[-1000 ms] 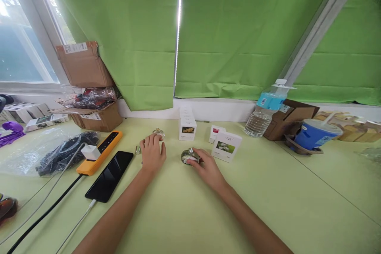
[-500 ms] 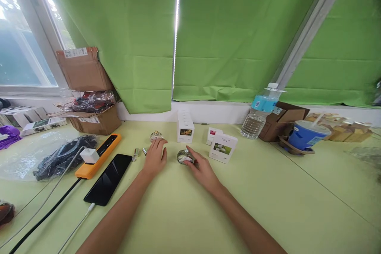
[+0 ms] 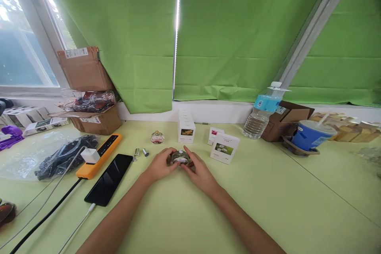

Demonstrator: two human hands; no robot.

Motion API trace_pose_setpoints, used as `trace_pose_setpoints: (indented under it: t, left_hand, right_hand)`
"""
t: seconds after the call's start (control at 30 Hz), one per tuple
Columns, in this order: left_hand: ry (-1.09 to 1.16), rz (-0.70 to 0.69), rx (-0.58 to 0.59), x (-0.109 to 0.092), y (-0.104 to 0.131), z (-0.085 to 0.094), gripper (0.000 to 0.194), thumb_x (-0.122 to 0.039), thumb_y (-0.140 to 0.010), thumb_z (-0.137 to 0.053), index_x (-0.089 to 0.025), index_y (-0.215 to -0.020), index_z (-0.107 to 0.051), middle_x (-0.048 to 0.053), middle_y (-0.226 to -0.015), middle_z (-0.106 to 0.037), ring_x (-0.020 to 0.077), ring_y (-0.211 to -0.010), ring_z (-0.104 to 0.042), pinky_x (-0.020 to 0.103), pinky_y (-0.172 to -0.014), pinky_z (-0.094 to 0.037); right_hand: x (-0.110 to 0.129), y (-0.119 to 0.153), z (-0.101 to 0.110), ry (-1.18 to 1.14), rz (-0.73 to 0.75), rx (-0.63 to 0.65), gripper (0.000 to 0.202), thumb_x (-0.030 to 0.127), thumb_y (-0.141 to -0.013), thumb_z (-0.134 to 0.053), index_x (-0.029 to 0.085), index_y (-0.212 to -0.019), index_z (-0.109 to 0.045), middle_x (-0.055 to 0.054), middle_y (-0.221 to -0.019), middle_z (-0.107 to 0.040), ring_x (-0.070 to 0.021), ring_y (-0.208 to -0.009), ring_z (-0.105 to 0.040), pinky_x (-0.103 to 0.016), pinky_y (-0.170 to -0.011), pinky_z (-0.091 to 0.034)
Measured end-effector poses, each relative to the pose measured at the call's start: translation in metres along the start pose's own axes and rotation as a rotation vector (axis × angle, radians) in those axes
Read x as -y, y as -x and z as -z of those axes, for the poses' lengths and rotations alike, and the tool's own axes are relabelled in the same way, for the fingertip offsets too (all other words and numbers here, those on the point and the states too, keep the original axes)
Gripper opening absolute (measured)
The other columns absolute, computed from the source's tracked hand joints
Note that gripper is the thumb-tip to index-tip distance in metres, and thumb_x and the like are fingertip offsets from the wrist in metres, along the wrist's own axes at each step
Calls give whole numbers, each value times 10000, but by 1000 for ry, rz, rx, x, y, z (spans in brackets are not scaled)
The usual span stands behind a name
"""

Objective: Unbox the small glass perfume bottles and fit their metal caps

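Between my two hands stands a round glass perfume bottle [image 3: 180, 158] with a pale label. My left hand [image 3: 162, 163] is closed on its left side, and my right hand [image 3: 199, 170] grips it from the right. Behind my left hand, a second perfume bottle [image 3: 157, 137] with a gold top and pinkish label stands upright. Two small shiny caps, a silver-gold one [image 3: 137, 152] and a dark silver one [image 3: 145, 152], lie nearer to me. A white box with a white-flower picture [image 3: 224, 148] stands right of my right hand.
Behind the bottle is a row of white boxes [image 3: 186, 130]; a small white box [image 3: 214, 134] stands to their right. Left lie a black phone [image 3: 108, 179] and an orange power strip [image 3: 99, 156] with cables. Right stand a water bottle [image 3: 259, 117] and a blue cup [image 3: 312, 135].
My left hand has moved right and nearer, from beside the caps to the glass bottle, and now grips it too. The bottle has shifted slightly left in my right hand.
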State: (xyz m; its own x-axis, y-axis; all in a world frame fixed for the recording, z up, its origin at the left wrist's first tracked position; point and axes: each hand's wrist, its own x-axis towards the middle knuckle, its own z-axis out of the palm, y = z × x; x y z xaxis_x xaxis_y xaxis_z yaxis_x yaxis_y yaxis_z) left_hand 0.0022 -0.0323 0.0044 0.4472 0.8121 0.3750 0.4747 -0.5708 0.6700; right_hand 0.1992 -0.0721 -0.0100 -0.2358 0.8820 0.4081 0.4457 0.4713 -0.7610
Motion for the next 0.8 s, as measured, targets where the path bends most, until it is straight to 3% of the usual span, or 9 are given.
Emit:
trace_pose_setpoints:
  t: [0.33,0.43,0.57,0.8]
  left_hand:
    - [-19,142,-189,39,-8,-3,379,-313,-859,-535,-213,-1225,-530,78,-1061,-634,211,-873,-604,358,-802,-481]
    - [-50,151,-230,48,-9,-3,423,-301,-860,-536,-211,-1271,-493,85,-1086,-630,214,-872,-610,368,-811,-483]
    - [-98,138,-240,53,-10,-1,429,-281,-870,-527,-198,-1287,-479,92,-1071,-636,224,-895,-611,379,-831,-480]
    - [-154,118,-304,54,-8,2,463,-254,-894,-487,-219,-1351,-419,123,-1219,-575,251,-1075,-571,408,-922,-454]
  right_hand:
    - [-9,1,4,43,-67,-56,497,311,-887,-516,273,-1376,-437,-80,-1179,-554,-176,-848,-592,-392,-819,-541]
    - [-7,1,4,42,-57,-45,486,298,-890,-511,279,-1371,-440,-78,-1196,-544,-185,-894,-590,-395,-843,-534]
    - [-5,2,5,42,-36,-42,478,279,-896,-500,279,-1370,-436,-78,-1216,-531,-200,-990,-574,-384,-870,-523]
    - [-9,3,4,56,-52,-42,488,283,-901,-489,285,-1382,-411,-76,-1239,-514,-185,-965,-575,-379,-876,-516]
